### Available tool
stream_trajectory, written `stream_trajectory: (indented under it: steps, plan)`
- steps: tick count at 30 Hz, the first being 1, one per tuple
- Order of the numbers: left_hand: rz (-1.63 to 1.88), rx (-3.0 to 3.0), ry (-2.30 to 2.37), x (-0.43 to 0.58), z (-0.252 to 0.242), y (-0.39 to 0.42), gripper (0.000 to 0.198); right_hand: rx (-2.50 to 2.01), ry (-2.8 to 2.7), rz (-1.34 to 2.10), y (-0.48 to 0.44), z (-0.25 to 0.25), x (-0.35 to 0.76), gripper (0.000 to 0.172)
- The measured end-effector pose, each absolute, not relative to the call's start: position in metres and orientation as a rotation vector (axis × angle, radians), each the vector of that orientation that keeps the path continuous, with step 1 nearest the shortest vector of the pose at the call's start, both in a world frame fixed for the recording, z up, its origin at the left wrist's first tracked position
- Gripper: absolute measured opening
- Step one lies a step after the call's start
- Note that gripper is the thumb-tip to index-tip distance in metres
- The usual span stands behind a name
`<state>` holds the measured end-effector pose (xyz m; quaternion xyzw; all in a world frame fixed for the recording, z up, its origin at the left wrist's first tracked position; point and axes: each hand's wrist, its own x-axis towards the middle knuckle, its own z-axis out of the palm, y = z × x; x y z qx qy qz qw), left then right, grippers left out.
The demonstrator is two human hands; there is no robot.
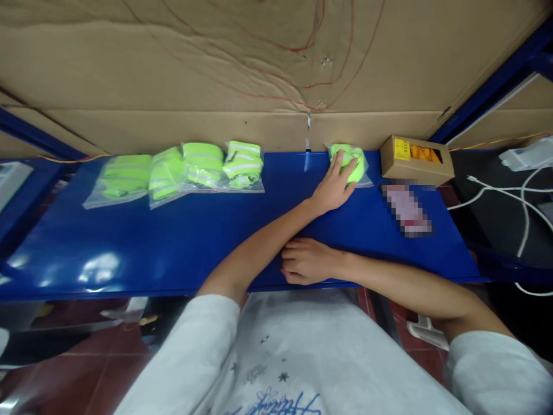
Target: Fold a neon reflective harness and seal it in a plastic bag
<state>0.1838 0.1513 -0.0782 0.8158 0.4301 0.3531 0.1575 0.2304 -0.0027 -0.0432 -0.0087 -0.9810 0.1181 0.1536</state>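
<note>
My left hand (334, 185) reaches across to the right and lies on a clear plastic bag with a folded neon-yellow reflective vest or strap bundle (358, 167) inside. Its fingers are spread over the bundle, and the thumb is apart from them near the bag's lower edge. Close to the table's front edge, under my left forearm, rests my right hand (307, 262). Those fingers are curled in, and nothing shows in them. Several similar neon bundles in clear bags stand in a row at the left, among them one with grey stripes (244, 164).
The blue table (173, 242) backs onto a cardboard panel (194, 69) with red wires. An open-windowed cardboard box (393, 161) with orange contents stands at the right, with a pixelated phone-shaped object (406, 207) before it. White cables (525, 213) lie beyond the table's right end.
</note>
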Motion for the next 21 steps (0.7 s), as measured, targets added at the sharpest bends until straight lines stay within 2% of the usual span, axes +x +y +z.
stream_trajectory:
  steps: [12,21]
  plan:
    - [1.059,2.285,1.016,0.222,-0.092,0.186,0.073,-0.064,-2.735,0.415,0.0,-0.043,0.234,0.03]
    - [1.074,2.213,1.05,0.226,-0.06,0.179,0.072,-0.145,-2.434,0.422,0.003,-0.03,0.239,0.045]
